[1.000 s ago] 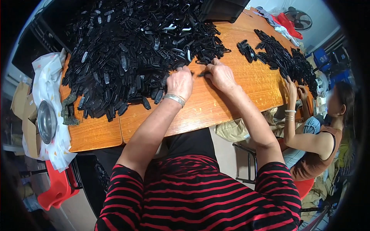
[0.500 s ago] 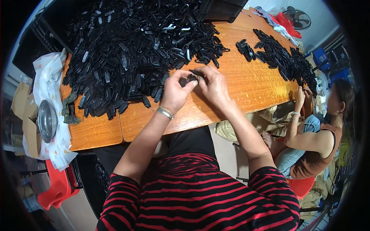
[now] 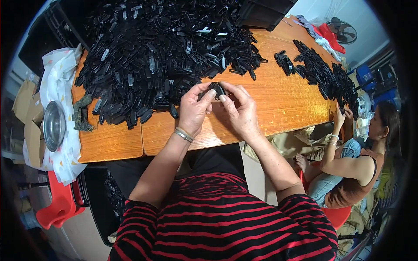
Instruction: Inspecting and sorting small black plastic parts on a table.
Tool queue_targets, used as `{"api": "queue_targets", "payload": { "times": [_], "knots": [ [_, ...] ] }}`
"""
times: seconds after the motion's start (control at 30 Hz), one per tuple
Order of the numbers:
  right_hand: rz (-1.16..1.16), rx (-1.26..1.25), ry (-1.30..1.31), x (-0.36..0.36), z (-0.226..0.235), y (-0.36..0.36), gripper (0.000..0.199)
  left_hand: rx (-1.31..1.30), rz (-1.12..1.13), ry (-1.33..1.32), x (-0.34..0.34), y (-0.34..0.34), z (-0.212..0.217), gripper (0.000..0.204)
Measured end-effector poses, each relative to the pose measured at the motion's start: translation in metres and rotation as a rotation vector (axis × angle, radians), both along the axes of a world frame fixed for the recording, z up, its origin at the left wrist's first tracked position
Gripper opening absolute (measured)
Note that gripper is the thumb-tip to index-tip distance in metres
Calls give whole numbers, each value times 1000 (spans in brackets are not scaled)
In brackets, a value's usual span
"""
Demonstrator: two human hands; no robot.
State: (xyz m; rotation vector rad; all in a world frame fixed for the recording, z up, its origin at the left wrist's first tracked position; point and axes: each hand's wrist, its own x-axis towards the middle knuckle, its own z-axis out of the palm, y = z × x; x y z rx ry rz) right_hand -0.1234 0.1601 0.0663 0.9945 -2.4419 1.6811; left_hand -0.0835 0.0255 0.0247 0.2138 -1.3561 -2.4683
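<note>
My left hand (image 3: 194, 109) and my right hand (image 3: 240, 108) are raised together above the wooden table (image 3: 278, 100), both pinching one small black plastic part (image 3: 216, 88) between their fingertips. A silver bracelet sits on my left wrist. Just beyond the hands lies a very large heap of black plastic parts (image 3: 161, 52) that covers the table's far left half.
A second, smaller heap of black parts (image 3: 324, 74) lies at the right, where another person (image 3: 352, 161) sits with a hand at the table edge. A metal bowl (image 3: 53, 125) rests on white cloth at the left. A red stool (image 3: 58, 204) stands below it. A fan (image 3: 342, 30) is far right.
Both hands have lifted off the table edge of the heap and come together nearer to me, now holding one black part between them.
</note>
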Motion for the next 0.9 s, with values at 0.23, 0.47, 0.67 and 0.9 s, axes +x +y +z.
{"api": "queue_targets", "payload": {
  "times": [0.23, 0.47, 0.67, 0.9],
  "knots": [
    [-98, -49, 152, 0, -2, -3, 29, -30, 31, -5, 6, -2, 10, 25],
    [-53, 38, 209, 1, 1, 0, 26, -129, 74, -22, 10, -2, 7, 24],
    [-58, 92, 316, 6, -11, -1, 30, -149, 11, 5, 18, 3, 1, 26],
    [53, 40, 21, 28, -35, -6, 50, -191, -32, 34, 28, 1, 9, 25]
  ]
}}
